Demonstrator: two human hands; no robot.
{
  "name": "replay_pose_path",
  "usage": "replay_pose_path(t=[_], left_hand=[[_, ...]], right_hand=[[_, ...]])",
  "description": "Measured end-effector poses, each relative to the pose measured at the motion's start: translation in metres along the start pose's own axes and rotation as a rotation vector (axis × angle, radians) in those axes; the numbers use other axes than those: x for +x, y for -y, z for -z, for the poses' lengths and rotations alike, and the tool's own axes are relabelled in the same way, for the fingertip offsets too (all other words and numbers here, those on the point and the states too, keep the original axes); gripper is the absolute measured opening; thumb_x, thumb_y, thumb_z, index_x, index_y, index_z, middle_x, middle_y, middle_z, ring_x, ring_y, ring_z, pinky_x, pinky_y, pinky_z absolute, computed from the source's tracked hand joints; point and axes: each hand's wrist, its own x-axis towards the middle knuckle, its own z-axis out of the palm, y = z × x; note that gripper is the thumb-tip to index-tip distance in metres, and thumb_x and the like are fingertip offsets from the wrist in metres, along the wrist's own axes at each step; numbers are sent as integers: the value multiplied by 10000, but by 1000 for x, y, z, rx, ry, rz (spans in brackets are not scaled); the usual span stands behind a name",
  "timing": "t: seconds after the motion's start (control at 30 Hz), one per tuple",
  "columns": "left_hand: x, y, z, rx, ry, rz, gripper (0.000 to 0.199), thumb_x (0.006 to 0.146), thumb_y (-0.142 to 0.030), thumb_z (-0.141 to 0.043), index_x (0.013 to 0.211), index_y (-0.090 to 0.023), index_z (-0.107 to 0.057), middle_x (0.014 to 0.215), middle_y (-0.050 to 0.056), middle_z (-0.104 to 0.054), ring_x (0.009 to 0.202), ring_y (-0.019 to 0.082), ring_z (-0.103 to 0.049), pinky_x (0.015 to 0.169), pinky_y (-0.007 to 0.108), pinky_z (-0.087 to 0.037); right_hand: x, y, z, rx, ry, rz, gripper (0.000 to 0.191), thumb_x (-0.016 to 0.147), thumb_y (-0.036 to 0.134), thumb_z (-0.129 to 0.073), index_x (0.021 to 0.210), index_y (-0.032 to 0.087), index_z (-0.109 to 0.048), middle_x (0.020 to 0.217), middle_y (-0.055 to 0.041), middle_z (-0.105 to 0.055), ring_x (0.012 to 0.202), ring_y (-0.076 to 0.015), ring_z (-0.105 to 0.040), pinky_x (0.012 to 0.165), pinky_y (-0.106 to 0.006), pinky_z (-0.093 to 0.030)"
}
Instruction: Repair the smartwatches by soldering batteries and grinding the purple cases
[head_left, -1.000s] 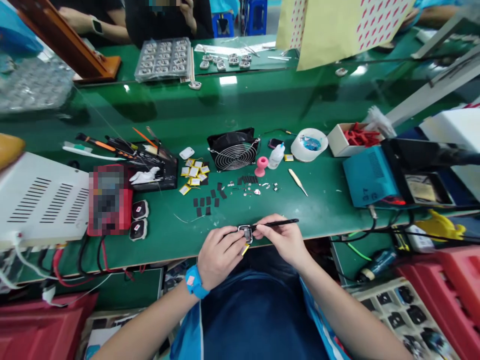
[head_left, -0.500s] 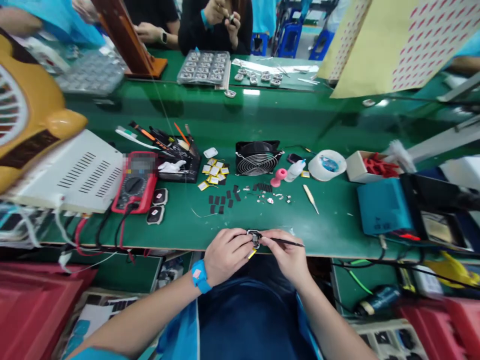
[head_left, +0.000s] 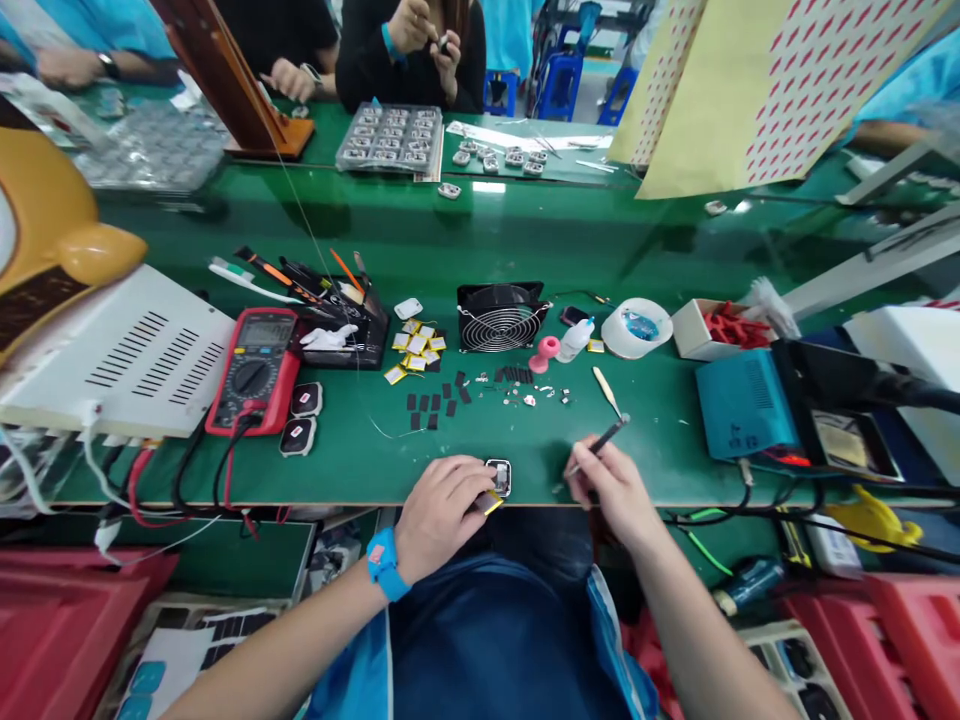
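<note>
My left hand point(head_left: 442, 515) is closed at the table's front edge, its fingertips holding a small square watch case point(head_left: 502, 480) with a pale metal rim and its inner parts exposed. A yellow-edged battery point(head_left: 490, 503) sticks out below the case, partly covered by my fingers. To the right and apart from the case, my right hand point(head_left: 615, 492) grips dark tweezers point(head_left: 609, 436) with their back end pointing up and right. Their tip is low beside my fingers, over the green tabletop.
Black pads point(head_left: 424, 403), yellow-edged batteries point(head_left: 417, 345) and small parts lie ahead. Behind stand a fan point(head_left: 502, 318), a pink holder point(head_left: 544, 352), a bottle point(head_left: 576, 340) and a white tub point(head_left: 636, 328). A red multimeter point(head_left: 253, 370) is left, a teal box point(head_left: 742, 400) right.
My right hand has moved right, away from the watch case, with the tweezers now tilted upward. My left hand stays on the case, and more of the case and battery shows. The view has shifted slightly.
</note>
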Motion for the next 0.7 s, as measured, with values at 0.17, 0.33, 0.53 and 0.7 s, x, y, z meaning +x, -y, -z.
replay_pose_path(t=[0.17,0.33,0.53,0.7], left_hand=[[2,2,2,-13,25,-2,205,945,-98,-655,1111,-208,-608,1078,39,-779,1039,218,-706,890,364,-555],[9,-1,6,53,86,-19,298,936,-92,-651,1211,-197,-604,1046,49,-771,989,219,-695,826,360,-540],[8,-5,7,80,115,-21,286,991,-158,-614,1275,-170,-591,1038,72,-759,978,237,-681,819,382,-557],[13,4,17,-87,198,79,595,946,-240,-727,1485,-242,-476,1292,94,-691,1168,247,-657,991,411,-583]], right_hand=[[-6,15,45,-828,-245,253,591,926,789,-481,758,233,-590,653,-26,-598,547,-178,-545,498,-303,-392],[-26,18,-11,-855,51,638,295,1055,457,-511,1079,219,-684,917,-68,-683,773,-176,-697,670,-277,-560],[-24,7,-66,-816,102,720,284,1073,294,-472,995,203,-730,885,-69,-700,733,-172,-695,655,-278,-563],[-15,-1,-62,-578,62,559,254,1059,302,-520,937,209,-722,797,-48,-725,681,-167,-693,630,-273,-537]])
